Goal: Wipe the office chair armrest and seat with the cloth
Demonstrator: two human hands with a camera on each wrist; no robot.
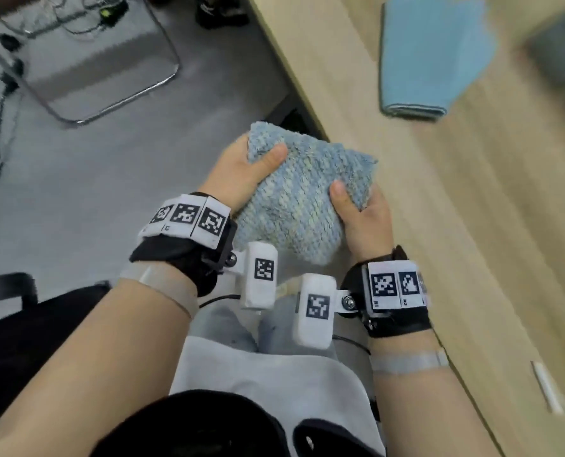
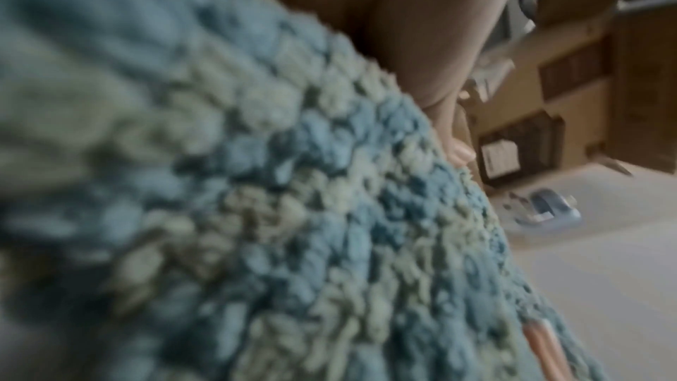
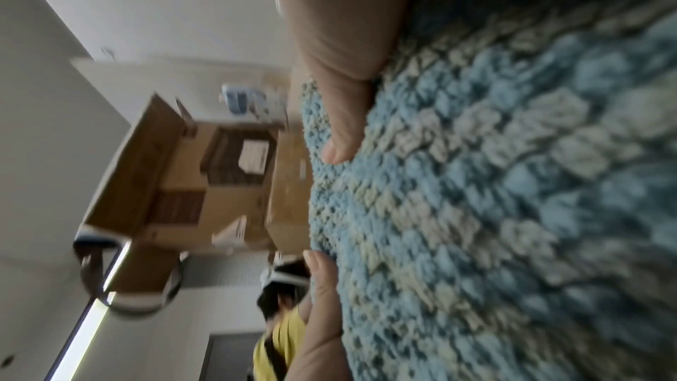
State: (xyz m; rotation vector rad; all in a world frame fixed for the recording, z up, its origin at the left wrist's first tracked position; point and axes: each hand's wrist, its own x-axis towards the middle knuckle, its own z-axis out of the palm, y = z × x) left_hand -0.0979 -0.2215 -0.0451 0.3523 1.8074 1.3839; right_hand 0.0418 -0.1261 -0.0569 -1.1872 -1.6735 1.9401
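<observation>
Grey floor beside wooden desk (image 1: pixel 439 199), both hands gripping nubbly blue-and-cream folded cloth (image 1: pixel 302 199) by thumbs

My head camera looks steeply down over my forearms at the cloth (image 1: pixel 302 196) I hold beside the desk (image 1: pixel 439 199). My left wrist camera sits pressed close under that cloth (image 2: pixel 256 199), facing outward along the floor. My right wrist camera, equally close, shares the cloth (image 3: pixel 494 199) and the cardboard boxes (image 3: pixel 190 178) beyond.
</observation>
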